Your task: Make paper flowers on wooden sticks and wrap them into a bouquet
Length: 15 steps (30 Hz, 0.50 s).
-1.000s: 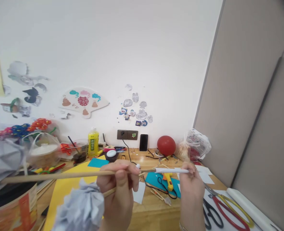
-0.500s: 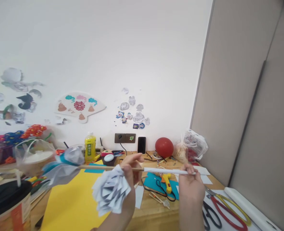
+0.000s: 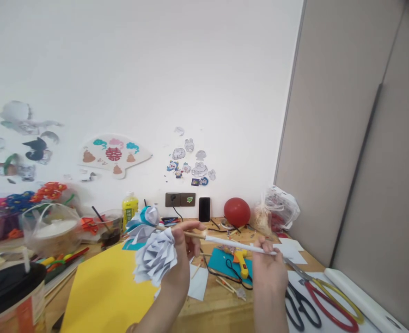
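Above the wooden table [image 3: 221, 307], the left hand [image 3: 183, 243] grips a wooden stick [image 3: 198, 235] by two paper flowers [image 3: 155, 258]; the right hand [image 3: 268, 252] pinches the stick's white-covered end [image 3: 234, 243]. One clear cup [image 3: 116, 219] holds dark liquid [image 3: 110, 237] and one black straw [image 3: 97, 213]; one bag [image 3: 31, 222] surrounds one white-lidded tub [image 3: 57, 229]; one black-lidded tub [image 3: 12, 286] hides its contents. One yellow bottle [image 3: 130, 208] and one red balloon [image 3: 237, 212] stand behind.

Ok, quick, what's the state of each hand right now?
Left hand: closed around the wooden stick, index finger extended.
Right hand: closed on the stick's white end.
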Each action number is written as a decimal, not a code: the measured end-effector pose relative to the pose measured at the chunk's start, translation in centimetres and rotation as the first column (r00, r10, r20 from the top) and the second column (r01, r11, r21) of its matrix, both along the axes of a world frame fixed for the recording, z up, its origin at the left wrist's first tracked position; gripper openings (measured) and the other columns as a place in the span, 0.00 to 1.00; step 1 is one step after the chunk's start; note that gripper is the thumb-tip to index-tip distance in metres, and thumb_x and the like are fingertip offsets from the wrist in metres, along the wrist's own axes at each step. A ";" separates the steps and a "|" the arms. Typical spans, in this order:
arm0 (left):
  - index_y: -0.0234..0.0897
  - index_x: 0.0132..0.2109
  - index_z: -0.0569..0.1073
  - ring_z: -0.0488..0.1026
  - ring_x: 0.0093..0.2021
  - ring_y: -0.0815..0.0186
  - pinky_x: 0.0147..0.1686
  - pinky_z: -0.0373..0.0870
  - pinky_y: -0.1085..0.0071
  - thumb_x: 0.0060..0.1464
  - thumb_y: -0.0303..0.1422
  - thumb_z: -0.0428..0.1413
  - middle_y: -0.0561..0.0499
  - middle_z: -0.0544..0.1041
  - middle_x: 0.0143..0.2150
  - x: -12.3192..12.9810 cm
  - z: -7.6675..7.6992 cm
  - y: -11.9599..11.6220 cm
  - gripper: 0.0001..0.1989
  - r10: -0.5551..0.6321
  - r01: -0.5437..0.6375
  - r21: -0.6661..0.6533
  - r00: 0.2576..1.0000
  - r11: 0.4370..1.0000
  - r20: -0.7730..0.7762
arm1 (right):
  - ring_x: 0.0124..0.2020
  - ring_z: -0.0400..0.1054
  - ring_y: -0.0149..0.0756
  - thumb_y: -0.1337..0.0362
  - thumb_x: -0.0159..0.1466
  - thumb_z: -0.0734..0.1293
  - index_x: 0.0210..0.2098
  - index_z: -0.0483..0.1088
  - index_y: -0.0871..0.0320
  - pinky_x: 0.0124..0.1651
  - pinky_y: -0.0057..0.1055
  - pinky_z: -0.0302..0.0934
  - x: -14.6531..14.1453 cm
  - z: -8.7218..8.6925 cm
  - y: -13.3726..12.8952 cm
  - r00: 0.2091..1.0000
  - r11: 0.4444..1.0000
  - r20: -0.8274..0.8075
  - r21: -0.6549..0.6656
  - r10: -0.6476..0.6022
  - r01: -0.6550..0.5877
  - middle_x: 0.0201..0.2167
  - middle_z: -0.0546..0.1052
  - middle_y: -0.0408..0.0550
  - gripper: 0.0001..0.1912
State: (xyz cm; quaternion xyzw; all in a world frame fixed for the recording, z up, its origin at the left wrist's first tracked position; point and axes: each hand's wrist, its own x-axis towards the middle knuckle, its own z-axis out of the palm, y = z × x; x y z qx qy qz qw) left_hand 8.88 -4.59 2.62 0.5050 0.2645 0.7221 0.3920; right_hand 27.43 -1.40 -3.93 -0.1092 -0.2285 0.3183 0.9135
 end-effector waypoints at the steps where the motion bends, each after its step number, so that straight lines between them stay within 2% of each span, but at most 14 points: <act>1: 0.36 0.34 0.73 0.55 0.15 0.75 0.16 0.49 0.79 0.52 0.56 0.44 0.59 0.60 0.14 0.2 -0.1 0.0 0.27 -0.009 0.009 -0.003 1.000 1.000 0.000 | 0.17 0.52 0.27 0.69 0.62 0.52 0.23 0.49 0.54 0.28 0.30 0.60 -0.2 0.1 -0.2 0.999 1.000 -0.036 0.009 -0.015 0.015 0.18 0.54 0.34 0.12; 5: 0.35 0.35 0.73 0.54 0.15 0.75 0.15 0.46 0.79 0.52 0.56 0.43 0.58 0.62 0.13 0.9 -0.6 0.0 0.28 -0.061 0.061 -0.013 0.998 0.998 -0.009 | 0.17 0.53 0.27 0.70 0.63 0.50 0.24 0.51 0.55 0.27 0.28 0.58 -1.1 0.6 -0.8 0.985 0.997 -0.165 0.035 -0.055 0.061 0.18 0.55 0.34 0.11; 10: 0.34 0.35 0.73 0.54 0.13 0.75 0.14 0.44 0.78 0.51 0.56 0.45 0.58 0.62 0.11 1.0 -0.6 -0.2 0.28 -0.126 0.126 0.017 0.992 0.992 -0.018 | 0.18 0.56 0.27 0.70 0.61 0.54 0.24 0.52 0.54 0.28 0.29 0.60 -1.1 0.2 -0.4 0.985 0.998 -0.161 0.008 -0.056 0.058 0.18 0.57 0.34 0.10; 13: 0.35 0.34 0.72 0.56 0.13 0.76 0.14 0.47 0.78 0.50 0.55 0.47 0.56 0.68 0.15 0.3 0.0 -0.4 0.26 -0.130 0.130 0.036 0.992 0.991 -0.001 | 0.22 0.62 0.31 0.67 0.60 0.59 0.27 0.59 0.55 0.30 0.32 0.61 -0.2 -1.2 -0.4 0.996 0.986 0.006 -0.138 -0.090 0.090 0.22 0.65 0.37 0.06; 15: 0.36 0.34 0.71 0.58 0.13 0.77 0.13 0.48 0.78 0.50 0.55 0.49 0.54 0.73 0.23 -0.4 0.6 -0.5 0.24 -0.110 0.108 0.041 0.993 0.993 0.046 | 0.28 0.65 0.33 0.65 0.58 0.64 0.32 0.63 0.54 0.32 0.31 0.61 1.0 -2.1 -1.0 0.978 0.942 0.145 -0.280 -0.151 0.187 0.27 0.68 0.39 0.03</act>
